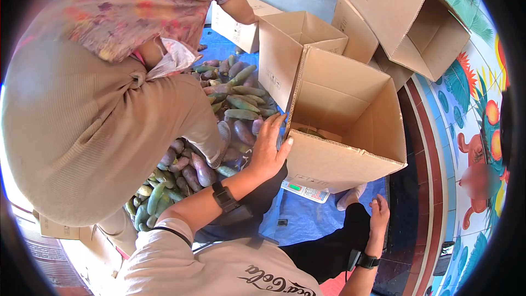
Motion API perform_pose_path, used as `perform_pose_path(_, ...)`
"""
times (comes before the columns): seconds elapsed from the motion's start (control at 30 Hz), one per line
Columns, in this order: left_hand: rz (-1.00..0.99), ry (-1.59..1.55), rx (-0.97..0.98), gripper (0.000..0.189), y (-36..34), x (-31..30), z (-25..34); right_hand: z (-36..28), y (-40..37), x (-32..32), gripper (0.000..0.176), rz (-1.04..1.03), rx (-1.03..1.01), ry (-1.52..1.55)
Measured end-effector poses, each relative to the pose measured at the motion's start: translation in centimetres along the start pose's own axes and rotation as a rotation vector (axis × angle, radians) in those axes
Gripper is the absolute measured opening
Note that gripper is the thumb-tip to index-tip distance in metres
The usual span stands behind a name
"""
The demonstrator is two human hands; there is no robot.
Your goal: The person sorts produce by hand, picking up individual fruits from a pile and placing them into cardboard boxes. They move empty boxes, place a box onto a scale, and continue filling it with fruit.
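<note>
An open cardboard box (pixel 345 156) stands on a white digital scale (pixel 315 193) with a lit green display. My left hand (pixel 270 145) is at the box's near left corner, its fingers along the left side and the thumb by the front edge. Something green lies low inside the box, mostly hidden by the front wall. Off to the right, beside my bent knee, my right hand (pixel 379 215) holds nothing, its fingers loosely apart. Long green and purple fruits (pixel 241 102), mango-like, are heaped left of the box.
A person in a patterned top (pixel 137 11) bends over the heap, one arm reaching behind another open box (pixel 279 60). More cardboard boxes (pixel 392 11) are stacked at the back right. Blue sheeting (pixel 307 219) covers the floor; a painted wall (pixel 471 131) borders the right.
</note>
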State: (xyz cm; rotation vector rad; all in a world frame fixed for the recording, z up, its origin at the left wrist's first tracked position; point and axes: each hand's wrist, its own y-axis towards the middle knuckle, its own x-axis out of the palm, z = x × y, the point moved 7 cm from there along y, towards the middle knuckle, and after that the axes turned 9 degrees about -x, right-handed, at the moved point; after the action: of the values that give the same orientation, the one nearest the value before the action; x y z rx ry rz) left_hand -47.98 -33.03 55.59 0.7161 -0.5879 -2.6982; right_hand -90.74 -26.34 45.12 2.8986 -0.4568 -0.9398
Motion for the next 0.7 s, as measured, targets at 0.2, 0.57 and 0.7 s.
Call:
perform_pose_path(0.2,-0.008,0.003,0.003,0.056,0.04,-0.05,0.16,-0.39,-0.17,-0.01,0.034,-0.009,0.032,0.022)
perform_pose_path(0.57,0.004,-0.001,0.014,0.055,0.08,-0.02,0.06,-0.35,-0.41,-0.14,0.033,-0.007,0.010,0.030)
perform_pose_path(0.7,0.011,-0.024,0.017,0.052,0.40,-0.23,-0.06,-0.12,-0.51,-0.29,0.033,0.000,0.019,0.029)
